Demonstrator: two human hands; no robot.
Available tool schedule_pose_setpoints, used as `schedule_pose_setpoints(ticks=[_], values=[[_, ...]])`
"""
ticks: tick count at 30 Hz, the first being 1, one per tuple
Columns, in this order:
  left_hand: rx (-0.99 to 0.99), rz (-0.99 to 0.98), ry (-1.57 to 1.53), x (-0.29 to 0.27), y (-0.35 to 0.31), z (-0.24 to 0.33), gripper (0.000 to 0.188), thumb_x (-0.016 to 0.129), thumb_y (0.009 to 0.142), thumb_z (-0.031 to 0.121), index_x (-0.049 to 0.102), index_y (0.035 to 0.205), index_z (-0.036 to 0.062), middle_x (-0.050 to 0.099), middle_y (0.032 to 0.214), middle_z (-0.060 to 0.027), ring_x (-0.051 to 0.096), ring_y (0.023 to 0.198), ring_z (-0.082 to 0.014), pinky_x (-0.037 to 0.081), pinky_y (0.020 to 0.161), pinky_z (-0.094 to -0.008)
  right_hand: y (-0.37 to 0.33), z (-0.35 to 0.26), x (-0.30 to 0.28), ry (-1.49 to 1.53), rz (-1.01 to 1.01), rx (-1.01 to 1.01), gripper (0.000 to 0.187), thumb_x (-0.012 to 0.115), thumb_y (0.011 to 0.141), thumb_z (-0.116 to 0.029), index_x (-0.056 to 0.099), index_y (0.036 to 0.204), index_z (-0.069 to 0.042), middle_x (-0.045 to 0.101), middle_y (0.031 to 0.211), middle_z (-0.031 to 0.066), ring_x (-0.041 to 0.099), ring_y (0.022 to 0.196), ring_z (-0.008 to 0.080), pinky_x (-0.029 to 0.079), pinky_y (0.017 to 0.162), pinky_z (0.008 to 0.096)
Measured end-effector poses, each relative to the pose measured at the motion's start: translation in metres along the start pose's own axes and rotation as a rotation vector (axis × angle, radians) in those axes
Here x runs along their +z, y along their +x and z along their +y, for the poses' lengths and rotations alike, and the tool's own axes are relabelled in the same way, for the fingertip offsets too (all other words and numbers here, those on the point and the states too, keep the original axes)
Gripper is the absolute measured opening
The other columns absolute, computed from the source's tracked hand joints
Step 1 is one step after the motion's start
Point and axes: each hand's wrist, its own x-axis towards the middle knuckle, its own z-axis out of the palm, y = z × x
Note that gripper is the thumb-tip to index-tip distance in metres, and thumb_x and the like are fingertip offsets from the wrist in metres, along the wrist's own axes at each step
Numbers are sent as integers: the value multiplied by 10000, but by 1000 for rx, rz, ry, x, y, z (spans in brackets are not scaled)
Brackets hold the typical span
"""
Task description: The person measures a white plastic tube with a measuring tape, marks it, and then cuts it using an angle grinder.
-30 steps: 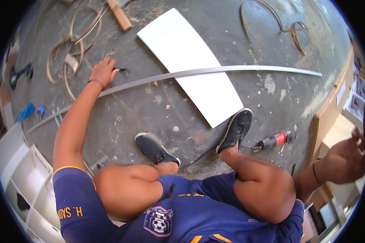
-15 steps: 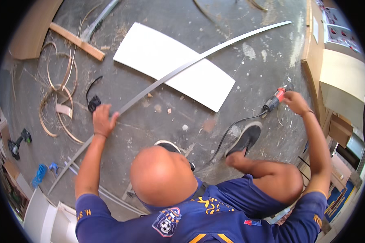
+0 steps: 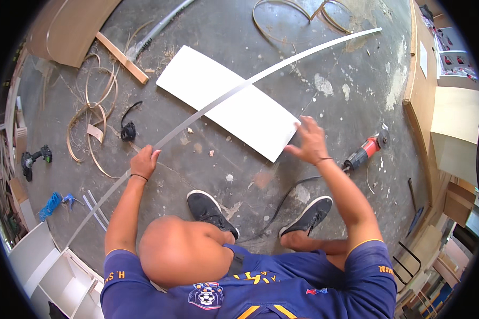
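Person squatting on a grey, paint-spotted floor (image 3: 234, 175), both bare hands forward. Long pale strip (image 3: 223, 98) runs slantwise from lower left to upper right, crossing over the white board (image 3: 255, 122), its far end well past the board's upper edge. Board lies flat on the floor, ahead of the shoes (image 3: 310, 217).

Left hand (image 3: 145, 162): fingers curled round the strip, grasping it left of the board. Right hand (image 3: 310, 142): fingers spread and released, at the board's right end; cannot tell whether fingertips touch it.

Right of the right hand: red and black grinder (image 3: 366, 151) on its side, dark cord trailing toward the shoes. Left of the board: small black object (image 3: 127, 132), its kind unclear; beyond it, loose tan coils (image 3: 93, 133). Wooden batten (image 3: 123, 59) nearer the top. Far left: drill (image 3: 35, 159), lying down; below it, blue coiled hose (image 3: 50, 206). Lower left: white cabinet (image 3: 72, 279). More coiled band (image 3: 266, 32) at the top, near the strip's far end.
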Motion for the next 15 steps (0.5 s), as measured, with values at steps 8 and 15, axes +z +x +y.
schedule_pose_setpoints(ticks=[8,15], values=[[-148,-70,-59,6,8,14,379,456,954,433,461,887,61,589,803,-202,563,775,-444,426,640,-521,33,-78,46,30,-109,-109,976,680,611,-692,360,1440,-289,155,1554,159,-2,1438,422,26,1069,702],[-221,-150,-32,2,-1,10,366,451,957,419,469,904,57,598,840,-207,567,809,-440,434,674,-520,29,-89,60,70,-1,85,893,676,692,-572,321,1459,-283,148,1556,152,4,1430,444,9,1051,714]])
